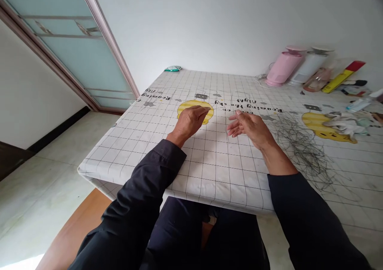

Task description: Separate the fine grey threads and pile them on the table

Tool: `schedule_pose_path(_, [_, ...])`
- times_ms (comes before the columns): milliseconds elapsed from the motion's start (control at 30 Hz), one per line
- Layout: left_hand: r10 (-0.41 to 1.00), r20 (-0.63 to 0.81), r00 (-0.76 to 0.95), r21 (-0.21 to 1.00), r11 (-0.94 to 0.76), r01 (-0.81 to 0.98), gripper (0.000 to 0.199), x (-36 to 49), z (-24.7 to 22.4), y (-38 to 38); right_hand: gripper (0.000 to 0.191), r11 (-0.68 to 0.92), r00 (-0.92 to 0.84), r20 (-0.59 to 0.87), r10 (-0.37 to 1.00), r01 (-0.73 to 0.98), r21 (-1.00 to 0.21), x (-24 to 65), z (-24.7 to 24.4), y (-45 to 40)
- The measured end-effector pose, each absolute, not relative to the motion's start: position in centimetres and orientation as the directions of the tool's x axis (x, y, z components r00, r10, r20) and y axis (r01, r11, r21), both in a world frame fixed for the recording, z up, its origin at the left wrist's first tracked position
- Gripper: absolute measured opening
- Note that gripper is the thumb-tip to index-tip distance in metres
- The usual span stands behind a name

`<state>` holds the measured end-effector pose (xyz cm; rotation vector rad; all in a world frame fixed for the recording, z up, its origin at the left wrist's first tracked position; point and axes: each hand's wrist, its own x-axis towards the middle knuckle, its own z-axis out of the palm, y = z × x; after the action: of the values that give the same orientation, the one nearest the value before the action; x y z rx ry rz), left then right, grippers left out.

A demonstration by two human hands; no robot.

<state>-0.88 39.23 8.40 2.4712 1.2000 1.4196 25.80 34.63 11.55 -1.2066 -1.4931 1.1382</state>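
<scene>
My left hand [191, 119] is closed, thumb and fingers pressed together, above a yellow striped print on the tablecloth [206, 164]. Anything in its pinch is too small or too hidden to make out. A short way to its right, my right hand [249, 128] is held with fingers apart and slightly curled, and no object shows in it. Right of that hand lies a loose tangle of thin dark strands [308, 150], like wire or thread, spread over the cloth.
Along the wall at the back right stand a pink cylinder-shaped device [284, 67], a white one [309, 68], a clear bottle [317, 79] and a yellow-red box [342, 77]. A crumpled cloth [350, 124] lies at right. A green-white packet [172, 68] sits at the far left corner.
</scene>
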Motion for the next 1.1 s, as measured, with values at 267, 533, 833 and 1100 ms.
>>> schedule_pose_path(267, [0.64,0.708,0.298,0.449,-0.734,0.509,0.029,-0.1,8.7,38.6,0.046,0.265,-0.036,0.263,0.964,0.195,-0.944,25.2,11.2,35.2])
schedule_pose_path(533, [0.616,0.756,0.22,0.448,-0.733,0.512,0.025,0.1,9.1,38.3,0.035,0.303,-0.073,0.295,0.953,0.168,-0.938,24.2,11.9,35.7])
schedule_pose_path(833, [0.651,0.759,0.026,0.552,-0.663,0.505,0.036,0.7,10.3,37.1,0.039,0.335,-0.05,0.332,0.942,0.14,-0.932,23.6,12.7,35.4])
schedule_pose_path(1100, [0.833,0.439,0.336,0.818,-0.526,0.235,0.035,3.8,9.2,34.6,0.041,0.319,0.024,0.322,0.946,0.094,-0.943,23.5,11.8,35.6])
